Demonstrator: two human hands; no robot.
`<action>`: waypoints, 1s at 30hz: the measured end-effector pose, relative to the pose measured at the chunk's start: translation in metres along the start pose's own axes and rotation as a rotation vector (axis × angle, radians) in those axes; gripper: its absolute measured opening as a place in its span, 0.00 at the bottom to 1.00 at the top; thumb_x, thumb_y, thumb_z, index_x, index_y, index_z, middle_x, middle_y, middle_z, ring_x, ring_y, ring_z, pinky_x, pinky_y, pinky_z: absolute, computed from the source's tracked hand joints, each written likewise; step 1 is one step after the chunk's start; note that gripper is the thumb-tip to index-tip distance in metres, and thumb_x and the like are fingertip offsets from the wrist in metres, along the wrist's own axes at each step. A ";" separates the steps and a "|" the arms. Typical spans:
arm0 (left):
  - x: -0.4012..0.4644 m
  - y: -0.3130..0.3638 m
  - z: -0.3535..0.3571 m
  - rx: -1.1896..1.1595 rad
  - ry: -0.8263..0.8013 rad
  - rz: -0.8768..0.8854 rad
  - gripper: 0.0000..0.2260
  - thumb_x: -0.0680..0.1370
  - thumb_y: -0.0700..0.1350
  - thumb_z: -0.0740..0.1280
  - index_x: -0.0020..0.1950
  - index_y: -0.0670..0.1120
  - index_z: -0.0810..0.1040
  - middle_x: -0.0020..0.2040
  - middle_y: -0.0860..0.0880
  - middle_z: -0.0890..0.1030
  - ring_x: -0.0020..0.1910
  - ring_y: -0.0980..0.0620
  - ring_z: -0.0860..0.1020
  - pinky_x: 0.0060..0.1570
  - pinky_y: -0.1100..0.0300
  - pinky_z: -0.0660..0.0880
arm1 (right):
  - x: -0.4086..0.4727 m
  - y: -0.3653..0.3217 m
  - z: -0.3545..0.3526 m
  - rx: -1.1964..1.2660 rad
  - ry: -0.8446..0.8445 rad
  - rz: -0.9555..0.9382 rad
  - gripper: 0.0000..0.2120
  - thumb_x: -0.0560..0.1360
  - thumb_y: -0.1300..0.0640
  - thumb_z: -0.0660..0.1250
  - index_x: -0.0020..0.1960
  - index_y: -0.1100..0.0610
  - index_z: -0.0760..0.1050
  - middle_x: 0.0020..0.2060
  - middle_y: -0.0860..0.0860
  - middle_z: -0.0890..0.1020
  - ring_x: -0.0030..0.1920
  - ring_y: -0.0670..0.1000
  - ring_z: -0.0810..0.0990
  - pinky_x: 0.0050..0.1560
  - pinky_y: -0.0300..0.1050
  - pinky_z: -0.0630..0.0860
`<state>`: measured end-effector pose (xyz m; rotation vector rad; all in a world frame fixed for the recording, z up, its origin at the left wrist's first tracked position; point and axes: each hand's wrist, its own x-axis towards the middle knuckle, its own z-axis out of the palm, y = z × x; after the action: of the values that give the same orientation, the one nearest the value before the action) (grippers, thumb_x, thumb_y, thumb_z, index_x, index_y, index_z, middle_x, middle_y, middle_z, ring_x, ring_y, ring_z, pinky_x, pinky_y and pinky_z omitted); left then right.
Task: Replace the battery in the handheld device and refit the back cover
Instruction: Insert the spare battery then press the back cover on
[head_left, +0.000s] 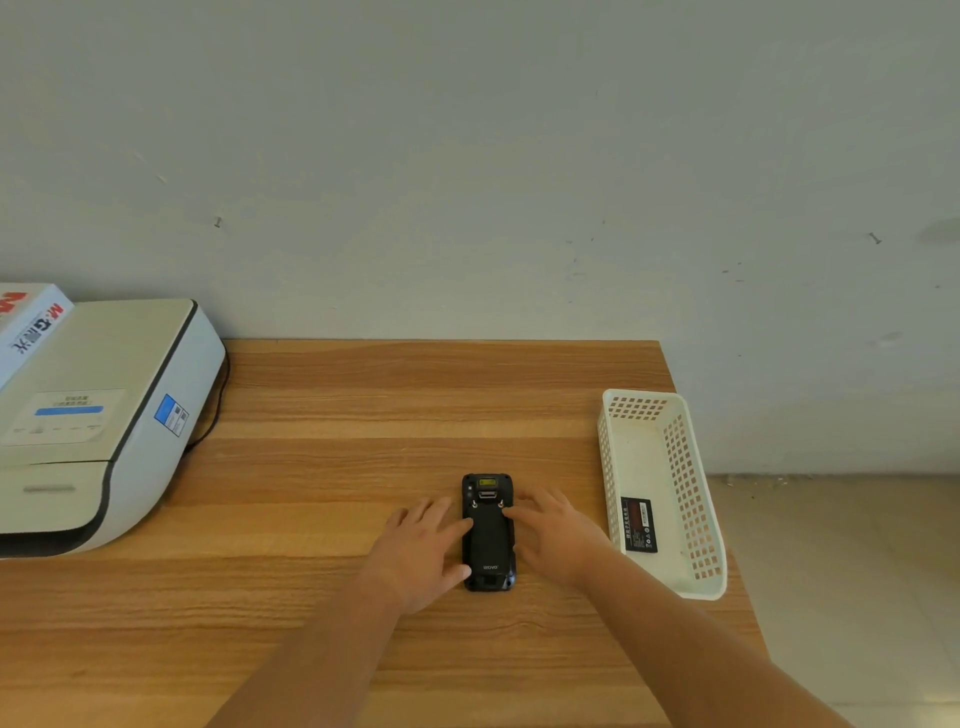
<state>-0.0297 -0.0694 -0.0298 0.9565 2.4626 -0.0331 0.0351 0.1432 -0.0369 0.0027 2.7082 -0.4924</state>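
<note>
A black handheld device (487, 540) lies face down on the wooden table (322, 467), its back cover on and two screws showing near its top. My left hand (423, 551) rests flat against its left side, index finger and thumb touching the edge. My right hand (556, 538) lies along its right side, with the index fingertip on the cover below the right screw. Both hands have fingers spread and hold nothing. A black battery (639, 525) with a label lies in the white basket (691, 499) to the right.
A white printer (104, 415) with a black cable takes up the table's left side, with a box (26, 322) leaning on it. The basket stands at the table's right edge, beyond which the floor (841, 571) drops away. A grey wall backs the table.
</note>
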 end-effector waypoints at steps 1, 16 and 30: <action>0.002 0.002 0.000 0.010 -0.011 0.000 0.29 0.80 0.64 0.56 0.79 0.58 0.54 0.81 0.50 0.47 0.79 0.46 0.45 0.76 0.45 0.47 | -0.003 0.000 0.002 -0.024 -0.001 -0.007 0.26 0.79 0.45 0.60 0.75 0.47 0.61 0.75 0.46 0.58 0.74 0.53 0.55 0.67 0.52 0.70; 0.013 0.007 0.004 0.086 -0.150 -0.095 0.29 0.79 0.68 0.46 0.78 0.63 0.45 0.80 0.50 0.35 0.78 0.43 0.34 0.75 0.38 0.38 | -0.007 0.003 0.019 -0.129 -0.046 0.041 0.30 0.79 0.39 0.56 0.78 0.43 0.51 0.78 0.49 0.51 0.77 0.55 0.46 0.74 0.58 0.55; 0.013 0.008 -0.004 0.014 -0.010 -0.015 0.26 0.81 0.63 0.54 0.78 0.57 0.58 0.81 0.51 0.46 0.79 0.46 0.43 0.77 0.44 0.43 | -0.002 0.000 0.017 0.011 0.025 0.055 0.25 0.80 0.42 0.58 0.75 0.46 0.61 0.76 0.46 0.58 0.75 0.51 0.54 0.72 0.53 0.62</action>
<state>-0.0349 -0.0548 -0.0308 0.9413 2.4640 -0.0607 0.0433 0.1379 -0.0507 0.0873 2.7215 -0.4936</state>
